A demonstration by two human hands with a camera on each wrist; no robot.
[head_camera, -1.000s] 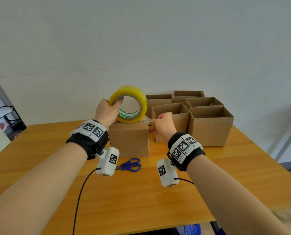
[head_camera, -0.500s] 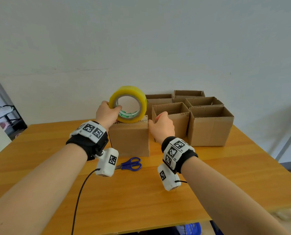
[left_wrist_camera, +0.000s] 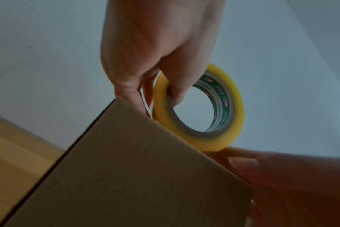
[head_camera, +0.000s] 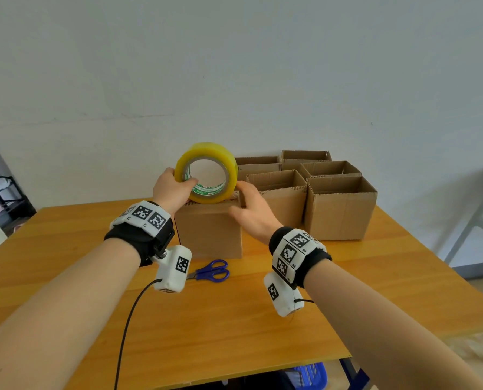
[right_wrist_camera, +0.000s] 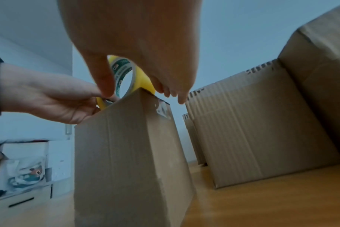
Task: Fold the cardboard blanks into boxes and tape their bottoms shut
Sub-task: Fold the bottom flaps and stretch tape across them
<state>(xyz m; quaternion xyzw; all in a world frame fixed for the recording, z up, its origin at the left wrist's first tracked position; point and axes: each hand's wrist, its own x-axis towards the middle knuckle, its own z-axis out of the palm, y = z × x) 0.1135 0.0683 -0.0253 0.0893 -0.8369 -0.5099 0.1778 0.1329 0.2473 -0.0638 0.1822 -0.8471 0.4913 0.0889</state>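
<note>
A yellow roll of clear tape (head_camera: 206, 149) stands on edge on top of a closed cardboard box (head_camera: 209, 232) in the middle of the table. My left hand (head_camera: 170, 192) grips the roll (left_wrist_camera: 233, 98) with the thumb hooked into its core. My right hand (head_camera: 253, 212) lies spread at the box's top right edge beside the roll, its fingers (right_wrist_camera: 181, 96) reaching over that edge. A strip of clear tape (right_wrist_camera: 162, 109) is stuck down the box's (right_wrist_camera: 130, 153) right side. Most of the box top is hidden by hands and roll.
Blue-handled scissors (head_camera: 210, 271) lie on the wooden table (head_camera: 347, 291) just in front of the box. Several open-topped folded boxes (head_camera: 338, 212) stand in a cluster at the back right, close to my right hand. A white wall rises behind the table.
My right hand went from pinching at the box's right side to lying spread over its top right edge. The left hand and the roll stayed on the box top.
</note>
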